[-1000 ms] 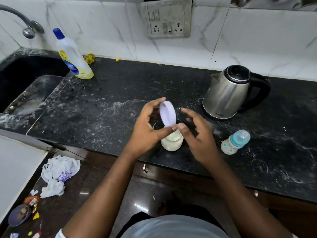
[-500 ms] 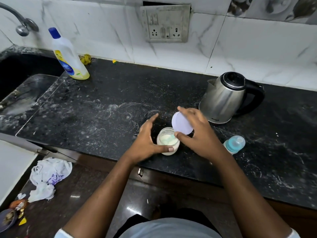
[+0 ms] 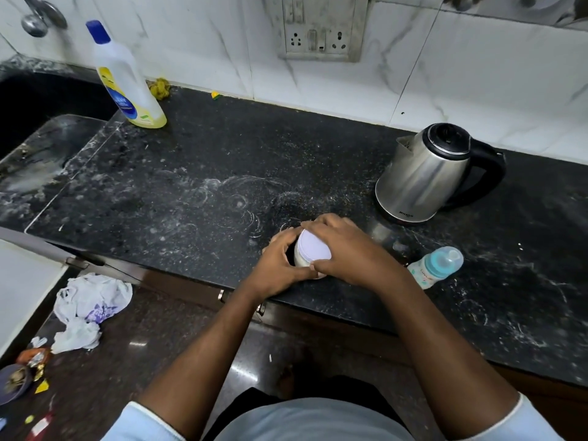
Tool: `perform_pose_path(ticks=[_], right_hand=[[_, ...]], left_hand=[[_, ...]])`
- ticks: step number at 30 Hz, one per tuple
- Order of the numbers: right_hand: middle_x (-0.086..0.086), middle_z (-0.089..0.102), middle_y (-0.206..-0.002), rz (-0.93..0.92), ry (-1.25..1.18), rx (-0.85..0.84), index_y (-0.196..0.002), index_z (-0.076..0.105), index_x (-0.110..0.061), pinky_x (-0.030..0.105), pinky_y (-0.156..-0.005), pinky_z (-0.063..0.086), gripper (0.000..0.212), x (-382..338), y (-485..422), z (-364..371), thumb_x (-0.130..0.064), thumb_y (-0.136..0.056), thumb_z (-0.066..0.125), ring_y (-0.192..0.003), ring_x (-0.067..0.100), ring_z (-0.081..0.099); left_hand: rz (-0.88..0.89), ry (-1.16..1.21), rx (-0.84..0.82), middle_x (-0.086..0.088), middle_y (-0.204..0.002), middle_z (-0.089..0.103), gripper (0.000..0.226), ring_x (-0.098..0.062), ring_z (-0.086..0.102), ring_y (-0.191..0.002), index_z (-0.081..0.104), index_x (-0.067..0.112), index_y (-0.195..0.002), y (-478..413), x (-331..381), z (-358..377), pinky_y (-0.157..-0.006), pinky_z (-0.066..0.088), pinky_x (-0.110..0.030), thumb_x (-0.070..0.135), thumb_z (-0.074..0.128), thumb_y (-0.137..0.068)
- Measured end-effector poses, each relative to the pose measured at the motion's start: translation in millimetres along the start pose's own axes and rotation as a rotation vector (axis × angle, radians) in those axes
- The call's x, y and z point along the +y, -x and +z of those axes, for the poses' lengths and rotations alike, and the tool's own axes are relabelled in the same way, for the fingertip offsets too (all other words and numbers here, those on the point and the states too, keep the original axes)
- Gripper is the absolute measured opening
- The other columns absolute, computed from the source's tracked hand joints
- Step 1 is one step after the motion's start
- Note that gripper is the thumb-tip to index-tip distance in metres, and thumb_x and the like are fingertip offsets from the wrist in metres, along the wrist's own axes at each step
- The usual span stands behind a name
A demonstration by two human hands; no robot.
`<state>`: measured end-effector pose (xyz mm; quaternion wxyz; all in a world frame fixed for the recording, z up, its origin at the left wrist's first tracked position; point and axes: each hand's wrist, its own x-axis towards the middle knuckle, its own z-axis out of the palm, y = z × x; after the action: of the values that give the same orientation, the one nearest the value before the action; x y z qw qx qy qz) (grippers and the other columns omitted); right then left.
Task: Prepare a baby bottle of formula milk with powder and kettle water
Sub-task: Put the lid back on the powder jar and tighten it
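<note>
A small white powder jar (image 3: 300, 257) stands near the front edge of the black counter (image 3: 197, 186). My left hand (image 3: 280, 265) wraps its left side. My right hand (image 3: 346, 249) presses the pale lilac lid (image 3: 315, 246) down onto the jar's mouth. The lid sits flat on top and covers the powder. A baby bottle (image 3: 436, 265) with a teal cap stands tilted to the right of my right hand, apart from it. The steel kettle (image 3: 423, 176) with a black handle stands behind, at the right.
A white and yellow detergent bottle (image 3: 127, 81) stands at the back left beside the dark sink (image 3: 38, 100). A wall socket (image 3: 321, 30) is behind. Crumpled plastic bags (image 3: 89, 307) and wrappers lie on the floor at the lower left.
The lid, held up beside the open jar by my right hand, has come down onto the jar's mouth. My left hand keeps hold of the jar.
</note>
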<state>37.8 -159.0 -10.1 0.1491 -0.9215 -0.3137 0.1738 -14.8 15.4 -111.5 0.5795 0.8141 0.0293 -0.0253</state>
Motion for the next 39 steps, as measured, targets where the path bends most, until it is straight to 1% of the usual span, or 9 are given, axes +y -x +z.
perform_pose_path(ticks=[10,16,18,22,26,29,34,36,39], right_hand=[[0.011,0.058,-0.128,0.156,0.238,0.056,-0.131,0.046,-0.016,0.042,-0.084,0.048,0.084,-11,-3,-3,-0.08,-0.079,0.062,-0.116,0.032,0.06],[0.007,0.07,-0.107,0.201,0.262,0.099,-0.097,0.063,-0.024,0.036,-0.071,0.038,0.06,-2,13,-14,-0.08,-0.09,0.045,-0.102,0.03,0.065],[0.0,0.059,-0.121,0.046,0.067,0.158,-0.108,0.058,-0.028,0.036,-0.085,0.042,0.039,2,15,-9,-0.063,-0.091,0.063,-0.117,0.025,0.054],[-0.005,0.02,-0.17,-0.055,-0.114,-0.112,-0.161,0.023,-0.043,0.042,-0.122,0.022,0.087,10,9,-1,-0.029,-0.091,0.072,-0.153,0.021,0.016],[-0.004,0.029,-0.159,-0.068,-0.111,-0.08,-0.16,0.029,-0.043,0.038,-0.116,0.035,0.081,14,3,9,-0.025,-0.092,0.068,-0.14,0.022,0.028],[0.003,0.041,-0.14,-0.053,0.036,-0.016,-0.157,0.035,-0.042,0.038,-0.104,0.043,0.074,14,-1,7,-0.052,-0.091,0.068,-0.128,0.023,0.039],[0.01,0.062,-0.124,0.097,0.37,0.102,-0.126,0.056,-0.018,0.041,-0.084,0.044,0.088,3,0,-6,-0.088,-0.08,0.03,-0.112,0.03,0.059],[0.007,0.048,-0.148,-0.01,0.316,0.111,-0.141,0.052,-0.024,0.043,-0.099,0.046,0.082,6,3,-5,-0.082,-0.085,0.04,-0.127,0.028,0.046],[-0.004,0.02,-0.17,-0.213,0.098,-0.053,-0.157,0.035,-0.042,0.045,-0.118,0.035,0.068,9,2,-3,-0.041,-0.096,0.065,-0.144,0.027,0.028]], left_hand=[[-0.002,-0.008,0.004,0.012,-0.137,0.064,0.091,-0.022,0.051,-0.138,0.058,0.046,-0.141,-3,-10,2,-0.115,0.046,-0.051,0.042,0.101,-0.061],[0.009,-0.012,0.001,0.009,-0.138,0.066,0.091,-0.021,0.052,-0.139,0.058,0.044,-0.142,-7,-15,3,-0.116,0.046,-0.048,0.042,0.101,-0.062],[0.019,-0.002,0.002,0.009,-0.136,0.067,0.09,-0.024,0.054,-0.137,0.06,0.042,-0.141,-8,-16,3,-0.114,0.047,-0.051,0.043,0.101,-0.062],[0.029,-0.001,0.013,0.01,-0.134,0.068,0.084,-0.029,0.055,-0.134,0.061,0.036,-0.14,-9,-18,3,-0.111,0.047,-0.057,0.041,0.097,-0.064],[0.014,0.001,0.011,0.005,-0.13,0.07,0.078,-0.03,0.057,-0.132,0.063,0.036,-0.135,-8,-18,4,-0.109,0.049,-0.058,0.04,0.096,-0.064],[0.012,0.02,0.006,0.003,-0.132,0.069,0.083,-0.03,0.056,-0.133,0.062,0.037,-0.137,-9,-18,4,-0.11,0.049,-0.057,0.041,0.099,-0.062],[0.012,0.038,-0.019,0.003,-0.138,0.067,0.094,-0.026,0.056,-0.137,0.057,0.04,-0.144,-10,-15,3,-0.112,0.05,-0.052,0.037,0.103,-0.062],[0.029,0.027,-0.006,0.005,-0.135,0.068,0.089,-0.025,0.057,-0.135,0.06,0.039,-0.141,-8,-13,3,-0.111,0.05,-0.053,0.039,0.101,-0.061],[0.06,0.039,0.019,0.005,-0.124,0.073,0.071,-0.021,0.064,-0.125,0.068,0.032,-0.127,-5,-6,2,-0.108,0.052,-0.049,0.035,0.096,-0.062]])
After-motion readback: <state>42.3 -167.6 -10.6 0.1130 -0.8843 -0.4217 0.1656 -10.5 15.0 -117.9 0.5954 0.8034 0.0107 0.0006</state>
